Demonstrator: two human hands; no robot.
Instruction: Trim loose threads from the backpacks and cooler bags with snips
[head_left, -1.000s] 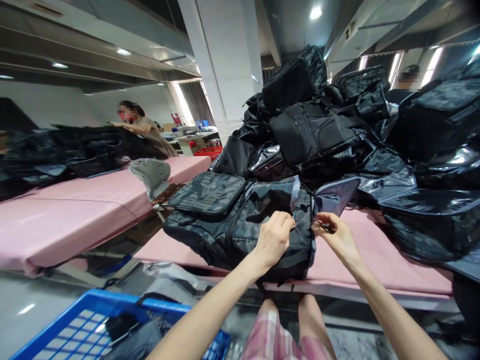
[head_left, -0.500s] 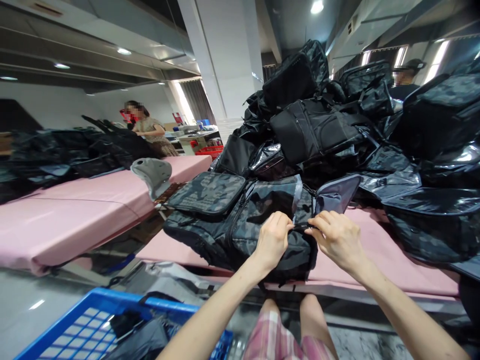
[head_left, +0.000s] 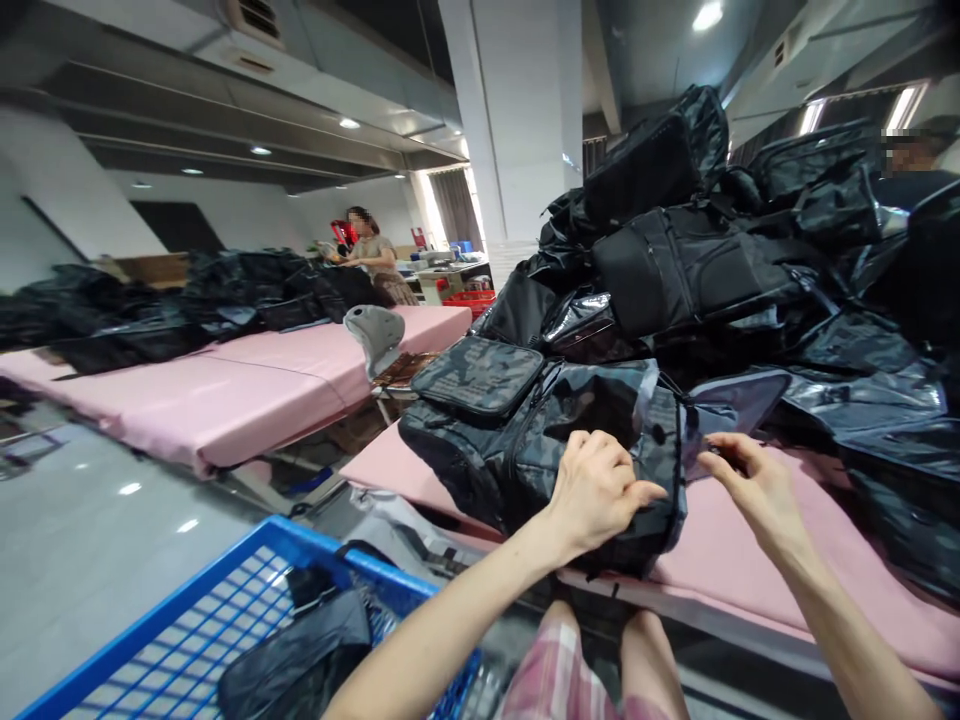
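Observation:
A dark camouflage backpack (head_left: 480, 470) lies on the pink-covered table (head_left: 750, 560) before me, its flat front pocket facing up at the left. My left hand (head_left: 596, 490) rests on the lower part of the bag, fingers bent against the fabric and thumb stretched out to the right. Off the bag's right end, my right hand (head_left: 750, 480) is closed in a pinch. Something small and dark shows at its fingertips, too small to name. Just behind that hand, a grey flap (head_left: 739, 395) sticks out beside the backpack.
A high heap of black and camouflage bags (head_left: 690, 270) fills the table's back and right. At the lower left stands a blue plastic basket (head_left: 247, 550) with dark fabric pieces inside. A grey chair (head_left: 375, 335) is beyond the bag. Another person (head_left: 371, 255) stands by the far pink table (head_left: 277, 390).
My hands, earlier together at the bag's right end, are now apart. The left lies on the bag with its thumb out; the right has drawn away rightward. The view has turned left.

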